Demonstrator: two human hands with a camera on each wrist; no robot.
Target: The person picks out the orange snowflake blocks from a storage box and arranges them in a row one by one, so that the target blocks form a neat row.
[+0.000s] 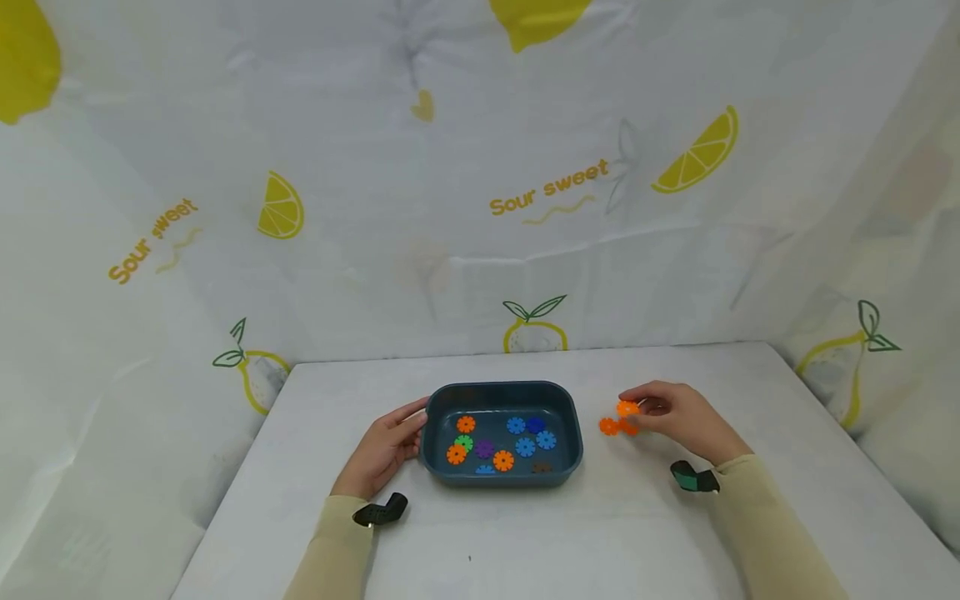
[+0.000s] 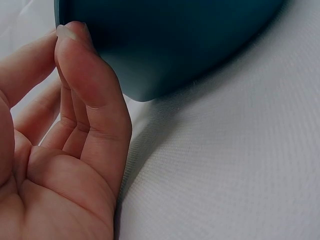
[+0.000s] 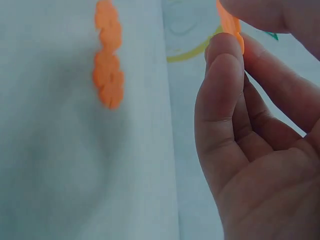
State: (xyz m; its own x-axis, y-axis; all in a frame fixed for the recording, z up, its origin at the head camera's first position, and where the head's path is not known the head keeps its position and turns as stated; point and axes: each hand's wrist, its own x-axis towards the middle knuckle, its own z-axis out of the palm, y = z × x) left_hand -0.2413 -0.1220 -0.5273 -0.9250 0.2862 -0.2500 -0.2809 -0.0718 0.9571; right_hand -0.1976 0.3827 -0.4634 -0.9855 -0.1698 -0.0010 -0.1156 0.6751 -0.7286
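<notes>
The person's right hand point(image 1: 686, 417) is pinching an orange gear piece point(image 1: 627, 408) between thumb and fingertips, holding it a bit above the table point(image 1: 600, 533), over toward the right of the middle. In the right wrist view that piece point(image 3: 230, 22) sits edge-on right at the fingertips point(image 3: 222, 65), with the rest of the fingers curled in loosely. Just below it, two more orange gears point(image 1: 617, 427) lie touching each other on the table, just right of the tray; the right wrist shot shows them point(image 3: 107, 55) blurry, so not much detail there. The left hand point(image 1: 386, 446) rests against the left wall of the dark blue tray point(image 1: 431, 454), fingers fairly straight and pressed on the outside of it, not wrapped around anything, and the left wrist view shows a fingertip point(image 2: 75, 45) up against the tray's rounded corner point(image 2: 165, 45). The tray sits near the middle of the table. Inside are loose gears in orange, blue, green and purple point(image 1: 495, 446), scattered over the bottom.
</notes>
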